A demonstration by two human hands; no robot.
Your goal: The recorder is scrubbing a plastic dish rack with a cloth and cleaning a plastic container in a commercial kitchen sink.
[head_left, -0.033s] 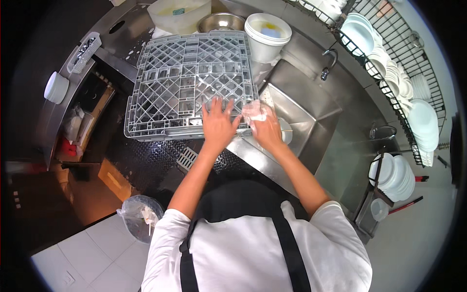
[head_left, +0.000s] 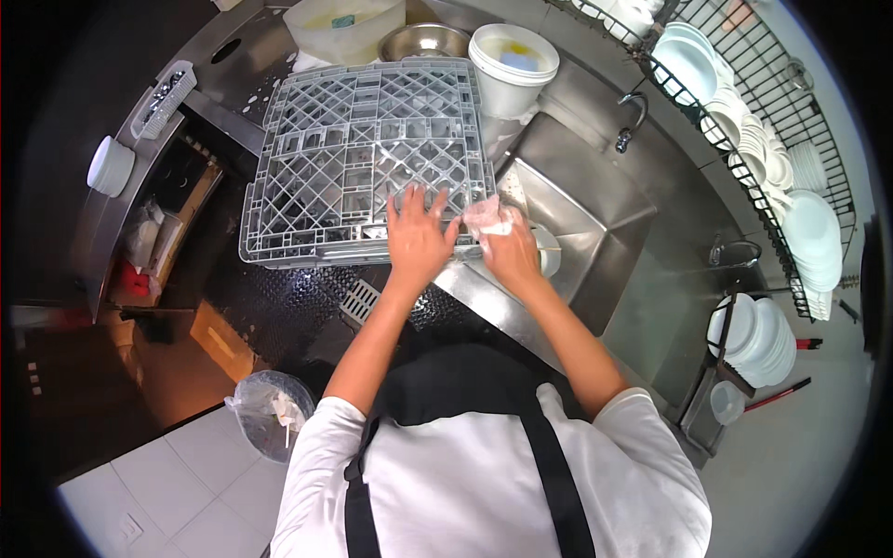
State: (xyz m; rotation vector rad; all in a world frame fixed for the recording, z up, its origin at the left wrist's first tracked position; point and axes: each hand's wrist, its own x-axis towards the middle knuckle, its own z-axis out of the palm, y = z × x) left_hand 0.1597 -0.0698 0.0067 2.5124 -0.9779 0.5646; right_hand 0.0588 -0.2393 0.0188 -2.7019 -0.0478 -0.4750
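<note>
A grey plastic dish rack (head_left: pixel 359 158) with a lattice face lies across the counter and the sink's left edge. My left hand (head_left: pixel 416 244) rests on its near side, fingers spread and holding nothing. At the rack's near right corner my right hand (head_left: pixel 512 259) is closed on a crumpled pale pink-white cloth (head_left: pixel 484 216), which touches the rack's edge. Beside that hand, part of a white round dish (head_left: pixel 549 253) shows in the steel sink (head_left: pixel 595 200). What lies under the rack is mostly hidden.
Behind the rack stand a translucent tub (head_left: pixel 316 42), a steel bowl (head_left: pixel 423 42) and a white bucket (head_left: pixel 510 88). A tap (head_left: pixel 634 116) overhangs the sink. Stacked white dishes fill a wire shelf (head_left: pixel 786 84) at right. A lined bin (head_left: pixel 260 418) stands at lower left.
The cloth and my right hand have shifted very slightly at the rack's corner. My left hand stays in place on the rack.
</note>
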